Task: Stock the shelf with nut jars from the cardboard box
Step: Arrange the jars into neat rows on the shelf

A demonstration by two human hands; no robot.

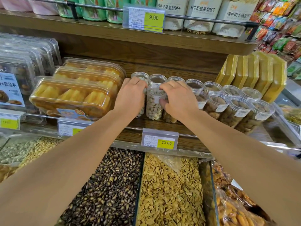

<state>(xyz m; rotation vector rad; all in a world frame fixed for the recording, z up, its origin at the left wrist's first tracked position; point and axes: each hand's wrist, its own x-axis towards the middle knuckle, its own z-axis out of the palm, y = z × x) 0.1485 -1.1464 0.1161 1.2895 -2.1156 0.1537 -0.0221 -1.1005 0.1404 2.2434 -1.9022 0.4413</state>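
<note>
A clear, round jar [154, 103] of pale pistachios with a small white label stands upright on the wooden shelf [153, 126]. The right hand [176, 99] grips it; the left hand [132, 95] curls over the neighbouring jar [141, 110].

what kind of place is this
Most likely a shop's snack and nut aisle. Yellow price tags hang on the shelf edge, rows of nut jars stand on it, and open bins of loose seeds sit below. Both hands grip jars, the right hand a pistachio jar.
</note>
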